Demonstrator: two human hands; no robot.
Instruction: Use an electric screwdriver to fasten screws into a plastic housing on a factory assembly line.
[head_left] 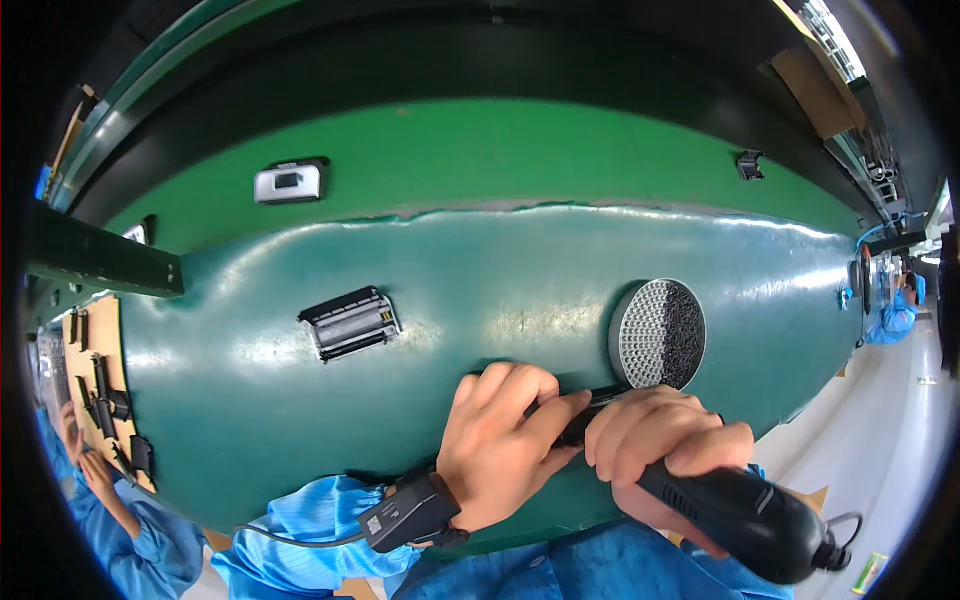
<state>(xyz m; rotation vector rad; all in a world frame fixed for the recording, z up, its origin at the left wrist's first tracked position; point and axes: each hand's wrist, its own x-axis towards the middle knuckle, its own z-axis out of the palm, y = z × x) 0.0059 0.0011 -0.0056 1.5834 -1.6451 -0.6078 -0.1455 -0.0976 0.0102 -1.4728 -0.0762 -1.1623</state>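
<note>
"Board (108,335), flat and tan, is what we see at far left, with dark plastic parts (100,395) lying on it. Beside it we spot a co-worker's bare hand (97,480) and blue sleeve (150,535)."

"And moving right?"

"On the bright green strip (500,150) at the back, we find a pale-grey, rounded-rectangular housing (288,183) with a dark centre. Nearer us, on the glossy teal tabletop (250,400), lies a black, rectangular, trough-like plastic frame (352,322)."

"What about our left hand (505,435)?"

"We wear a black, boxy, cabled device (410,512) on its wrist. Its fingers bend, thumb and forefinger drawn together on a narrow black piece (575,432). Most of that is covered, so we cannot tell its shape."

"Where is the piece?"

"Between our two hands, on the near side of a round, grey, dimpled dish (638,335), whose right half holds small black bits."

"And our right hand (660,435)?"

"Its fingers wrap round a black, rounded, plastic-bodied tool (765,520). The thick end slants to our lower right; the front end we cannot make out. Farther back sits a small, black, notched bracket (751,166)."
</note>
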